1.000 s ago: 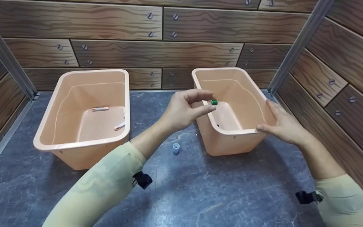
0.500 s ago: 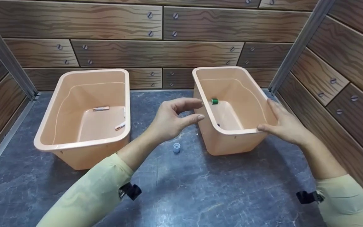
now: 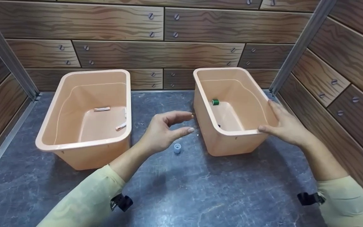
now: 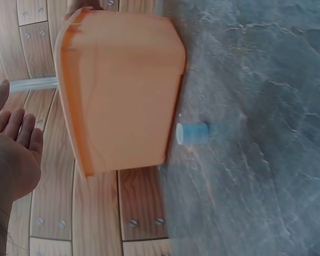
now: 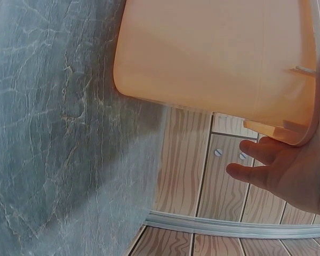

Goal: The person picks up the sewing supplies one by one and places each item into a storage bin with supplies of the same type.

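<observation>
My left hand (image 3: 161, 131) hovers above the table between two peach plastic bins, thumb and fingers apart with nothing between them. Below and just right of it, a small light blue spool (image 3: 177, 148) stands upright; the left wrist view shows the spool (image 4: 192, 133) near the bin's base. My right hand (image 3: 285, 124) rests at the near right corner of the right bin (image 3: 228, 143), thumb on the front rim. Its fingers lie extended along the outer side in the right wrist view. Inside that bin are a green thread spool (image 3: 215, 102) and a tiny dark thing, mostly hidden by the wall.
The left bin (image 3: 83, 146) holds a few slim white and orange sticks (image 3: 102, 109). A tiny white speck (image 3: 197, 135) lies beside the right bin. Wood-patterned walls (image 3: 118, 55) close off the back and sides of the grey marbled table (image 3: 184, 195).
My left hand has drawn back left and down, from over the right bin's left rim to above the table. The right hand and both bins stay in place.
</observation>
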Tool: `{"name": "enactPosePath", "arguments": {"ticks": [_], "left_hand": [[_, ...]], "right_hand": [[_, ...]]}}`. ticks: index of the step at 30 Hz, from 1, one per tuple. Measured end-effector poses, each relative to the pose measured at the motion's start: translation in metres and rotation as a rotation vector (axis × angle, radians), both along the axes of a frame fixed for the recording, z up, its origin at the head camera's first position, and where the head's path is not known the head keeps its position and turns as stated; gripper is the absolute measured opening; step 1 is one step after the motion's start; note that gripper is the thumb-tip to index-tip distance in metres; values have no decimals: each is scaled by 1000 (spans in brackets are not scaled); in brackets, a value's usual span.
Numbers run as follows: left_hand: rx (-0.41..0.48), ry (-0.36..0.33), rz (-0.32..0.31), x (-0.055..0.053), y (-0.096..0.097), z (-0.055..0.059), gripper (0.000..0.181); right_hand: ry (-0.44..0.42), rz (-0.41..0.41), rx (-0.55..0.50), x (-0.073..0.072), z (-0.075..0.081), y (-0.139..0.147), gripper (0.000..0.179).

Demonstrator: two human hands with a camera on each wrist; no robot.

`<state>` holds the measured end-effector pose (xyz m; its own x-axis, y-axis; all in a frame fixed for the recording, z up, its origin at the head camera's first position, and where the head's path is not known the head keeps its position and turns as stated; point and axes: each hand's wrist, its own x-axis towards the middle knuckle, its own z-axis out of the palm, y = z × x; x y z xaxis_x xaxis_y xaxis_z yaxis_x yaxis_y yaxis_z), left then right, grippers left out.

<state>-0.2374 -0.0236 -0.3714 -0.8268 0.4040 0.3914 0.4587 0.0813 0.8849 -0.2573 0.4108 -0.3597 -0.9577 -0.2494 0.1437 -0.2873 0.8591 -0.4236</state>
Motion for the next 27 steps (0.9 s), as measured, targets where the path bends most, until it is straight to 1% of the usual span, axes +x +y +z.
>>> {"name": "enactPosePath", "arguments": {"ticks": [6,13,20,27], "left_hand": [[-37,-24,-1,0,-4,-10,42],[-44,-60,-9,-4,-8,-24,48],[-115,-83,-22,-9,-12,-41,52],[-142,-111,-30,-13,-15,-54,58]], "right_hand": [[4,3,2,1,-1,0,111],[-14,-3,-2,1,2,-1,112],[5,3,6,1,3,-2,111],[6,7,1,0,1,-1,111]]}}
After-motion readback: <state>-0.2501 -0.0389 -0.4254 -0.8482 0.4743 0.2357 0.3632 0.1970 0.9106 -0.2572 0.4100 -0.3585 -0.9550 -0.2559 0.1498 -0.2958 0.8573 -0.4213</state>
